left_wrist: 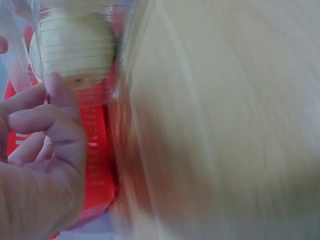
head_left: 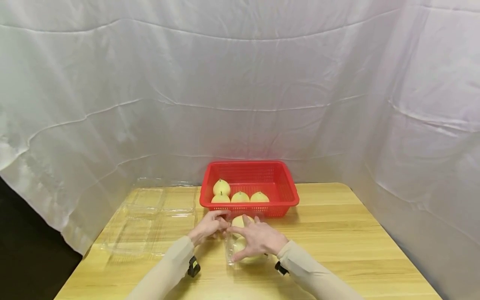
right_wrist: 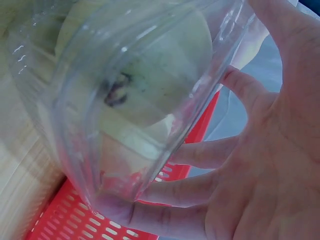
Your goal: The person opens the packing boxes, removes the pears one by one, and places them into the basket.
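A clear plastic clamshell box (head_left: 229, 255) with pale yellow pears (head_left: 239, 244) inside stands on the table just before the red basket. My left hand (head_left: 209, 225) is at the box's left side; in the left wrist view its thumb and forefinger pinch the thin clear edge, beside a pear (left_wrist: 75, 50) seen through ribbed plastic. Over the top lies my right hand (head_left: 261, 238), fingers spread. The right wrist view shows those fingers fairly straight against the plastic edge, with a pear (right_wrist: 150, 75) behind the clear wall. Part of the box is hidden under the right hand.
A red perforated basket (head_left: 249, 210) holding several pears (head_left: 240, 197) stands at the back middle. Several open, clear plastic boxes (head_left: 136, 229) lie on the left of the wooden table (head_left: 337, 241). A pale curtain (head_left: 247, 104) hangs behind the table and along its sides.
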Motion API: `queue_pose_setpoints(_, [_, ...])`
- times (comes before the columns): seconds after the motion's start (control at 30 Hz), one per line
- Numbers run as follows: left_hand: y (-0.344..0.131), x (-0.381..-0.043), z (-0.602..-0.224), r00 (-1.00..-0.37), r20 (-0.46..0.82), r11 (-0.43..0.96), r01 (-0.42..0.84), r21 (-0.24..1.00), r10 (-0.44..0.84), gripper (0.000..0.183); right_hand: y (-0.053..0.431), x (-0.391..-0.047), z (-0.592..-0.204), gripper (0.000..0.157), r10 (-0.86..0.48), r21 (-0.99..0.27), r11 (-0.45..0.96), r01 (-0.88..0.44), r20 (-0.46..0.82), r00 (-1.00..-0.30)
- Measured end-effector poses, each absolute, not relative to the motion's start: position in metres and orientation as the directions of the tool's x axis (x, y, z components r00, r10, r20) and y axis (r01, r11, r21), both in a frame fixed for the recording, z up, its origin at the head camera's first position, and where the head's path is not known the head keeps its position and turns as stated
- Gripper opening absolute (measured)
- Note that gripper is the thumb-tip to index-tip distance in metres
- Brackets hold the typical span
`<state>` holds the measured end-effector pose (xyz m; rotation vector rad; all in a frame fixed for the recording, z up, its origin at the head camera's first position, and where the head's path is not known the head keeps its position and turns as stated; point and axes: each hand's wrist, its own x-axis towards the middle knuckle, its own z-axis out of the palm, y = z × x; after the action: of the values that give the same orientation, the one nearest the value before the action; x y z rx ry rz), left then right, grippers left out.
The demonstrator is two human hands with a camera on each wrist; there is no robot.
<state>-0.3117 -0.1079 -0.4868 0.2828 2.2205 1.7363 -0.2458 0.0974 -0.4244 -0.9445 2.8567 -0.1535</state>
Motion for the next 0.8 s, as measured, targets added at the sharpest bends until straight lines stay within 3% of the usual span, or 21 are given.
queue_pose_setpoints(0.63, [-0.096, -0.319, -0.492, -0.986, -0.058, 0.138, -0.036, 0.99, 0.157, 0.024, 0.096, -0.245, -0.424, 0.087, -0.595, -0.153, 0.799, -0.581, -0.07, -0.8])
queue_pose_setpoints(0.8, [-0.096, -0.314, -0.495, -0.984, -0.024, 0.177, 0.008, 0.984, 0.178, 0.026, 0.098, -0.242, -0.425, 0.086, -0.582, -0.164, 0.808, -0.566, -0.068, -0.81])
